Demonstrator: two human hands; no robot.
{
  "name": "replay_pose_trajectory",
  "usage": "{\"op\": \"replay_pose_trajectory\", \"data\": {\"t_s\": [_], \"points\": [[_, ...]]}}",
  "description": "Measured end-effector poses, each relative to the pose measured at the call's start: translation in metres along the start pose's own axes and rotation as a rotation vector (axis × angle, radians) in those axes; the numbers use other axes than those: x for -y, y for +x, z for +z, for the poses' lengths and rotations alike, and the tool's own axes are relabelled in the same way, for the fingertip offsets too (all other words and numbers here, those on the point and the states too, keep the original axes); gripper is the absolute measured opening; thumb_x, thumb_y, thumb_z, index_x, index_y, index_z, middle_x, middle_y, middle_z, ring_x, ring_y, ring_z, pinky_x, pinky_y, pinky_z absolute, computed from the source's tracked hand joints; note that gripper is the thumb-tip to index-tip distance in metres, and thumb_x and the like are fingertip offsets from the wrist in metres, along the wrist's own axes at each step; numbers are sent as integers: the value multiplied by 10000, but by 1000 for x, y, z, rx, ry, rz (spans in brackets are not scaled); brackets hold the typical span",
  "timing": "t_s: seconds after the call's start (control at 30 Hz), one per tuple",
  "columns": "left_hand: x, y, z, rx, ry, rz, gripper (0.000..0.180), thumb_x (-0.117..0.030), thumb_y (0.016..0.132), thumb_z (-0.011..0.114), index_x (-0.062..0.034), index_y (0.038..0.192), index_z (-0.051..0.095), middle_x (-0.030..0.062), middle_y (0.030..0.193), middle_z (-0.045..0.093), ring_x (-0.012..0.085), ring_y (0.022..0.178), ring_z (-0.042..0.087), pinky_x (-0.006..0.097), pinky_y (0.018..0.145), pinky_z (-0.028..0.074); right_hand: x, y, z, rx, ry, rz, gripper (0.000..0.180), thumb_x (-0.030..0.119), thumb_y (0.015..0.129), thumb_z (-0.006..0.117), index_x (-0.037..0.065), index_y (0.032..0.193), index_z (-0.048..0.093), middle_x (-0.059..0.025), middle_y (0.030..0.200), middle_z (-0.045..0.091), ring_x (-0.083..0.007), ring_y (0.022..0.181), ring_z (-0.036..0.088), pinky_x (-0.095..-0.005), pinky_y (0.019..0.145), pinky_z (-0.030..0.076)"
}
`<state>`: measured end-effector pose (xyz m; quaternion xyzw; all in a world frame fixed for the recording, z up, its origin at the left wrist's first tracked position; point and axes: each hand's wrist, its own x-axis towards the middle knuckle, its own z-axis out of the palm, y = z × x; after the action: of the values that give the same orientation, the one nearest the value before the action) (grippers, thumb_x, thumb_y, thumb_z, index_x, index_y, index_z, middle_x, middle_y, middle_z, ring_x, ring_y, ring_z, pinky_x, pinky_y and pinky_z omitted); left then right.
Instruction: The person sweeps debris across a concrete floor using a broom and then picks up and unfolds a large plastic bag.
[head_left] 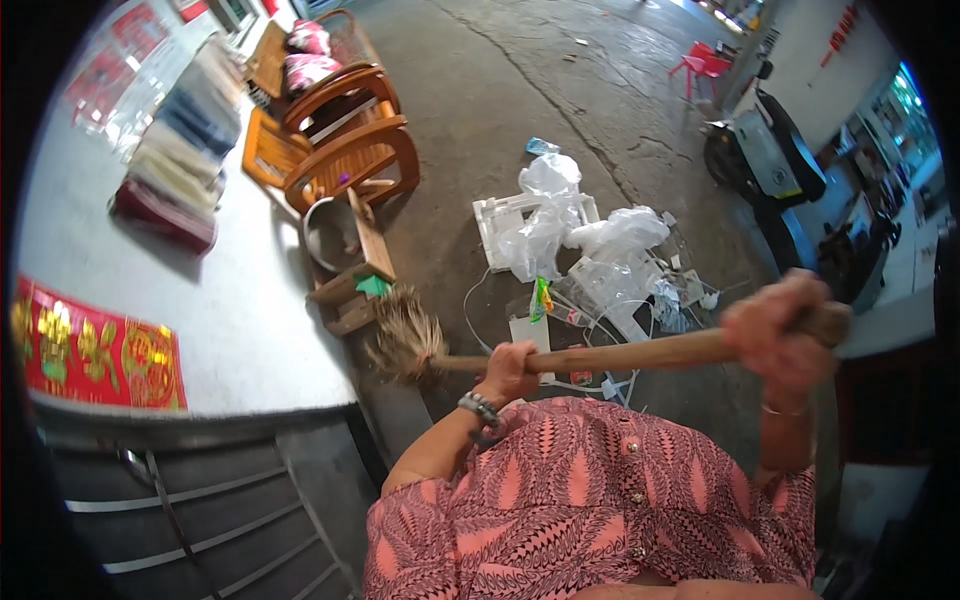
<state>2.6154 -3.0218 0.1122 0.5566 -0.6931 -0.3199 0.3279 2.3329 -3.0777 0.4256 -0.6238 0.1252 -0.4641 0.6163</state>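
Presently listed: one broom (560, 357), wooden handle, straw head (405, 338) low at the person's left, over concrete floor (470, 80) just beside a grey wall (230, 320). Left hand (510, 370), beaded bracelet at the wrist, wrapped closed round the handle near the head. Right hand (778, 338) clenched closed on the handle's far end, blurred. Litter: clear plastic bags (575, 235), white foam tray (498, 222), loose white cables (600, 330), lying near, beyond the handle. Further off: wooden chairs (345, 140), metal basin (330, 235), parked scooter (770, 150). Handling note, as judgement: short, low strokes with the straw flat should gather light bags without scattering them or snagging cables.
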Motion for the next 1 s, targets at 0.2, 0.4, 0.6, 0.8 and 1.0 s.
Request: {"op": "replay_pose_trajectory", "data": {"t_s": [0.2, 0.4, 0.6, 0.8, 1.0], "points": [[40, 48, -38, 303, -37, -121, 122, -186, 699, 664, -113, 789, 624, 162, 764, 646, 371, 748, 625, 418, 640, 498, -48, 72, 17, -295, 30, 122, 288, 229, 793, 656, 53, 960, 502, 23, 538, 457, -118, 470, 469, -316, 694, 463], [37, 136, -44, 311, -146, 236, 169, -197, 656, 700, -93, 753, 610, 134, 717, 613, 355, 715, 606, 438, 617, 474, -17, 126, 44, -248, -13, 82, 260, 186, 773, 642, 22, 933, 521, 7, 565, 511, -141, 527, 539, -348, 680, 476], [56, 223, -22, 192, -154, 410, 278, -199, 571, 773, -108, 775, 608, 95, 763, 605, 323, 741, 604, 404, 651, 480, -43, 124, 94, -113, -544, -11, 224, 103, 741, 685, 1, 926, 610, -58, 608, 620, -222, 579, 640, -383, 726, 514], [61, 237, -23, 197, -120, 511, 189, -56, 637, 717, -62, 772, 584, 113, 698, 589, 323, 699, 600, 373, 623, 481, -46, 69, 124, -250, -655, 130, 239, 80, 705, 680, -63, 892, 638, -149, 743, 644, -310, 764, 656, -434, 839, 491], [52, 154, -7, 372, -42, 591, 180, -107, 630, 715, -68, 747, 583, 131, 711, 595, 345, 714, 603, 396, 647, 480, -43, -43, 145, -705, -471, -94, 321, 226, 708, 736, 0, 899, 611, -76, 653, 612, -233, 723, 651, -420, 834, 492]]}}
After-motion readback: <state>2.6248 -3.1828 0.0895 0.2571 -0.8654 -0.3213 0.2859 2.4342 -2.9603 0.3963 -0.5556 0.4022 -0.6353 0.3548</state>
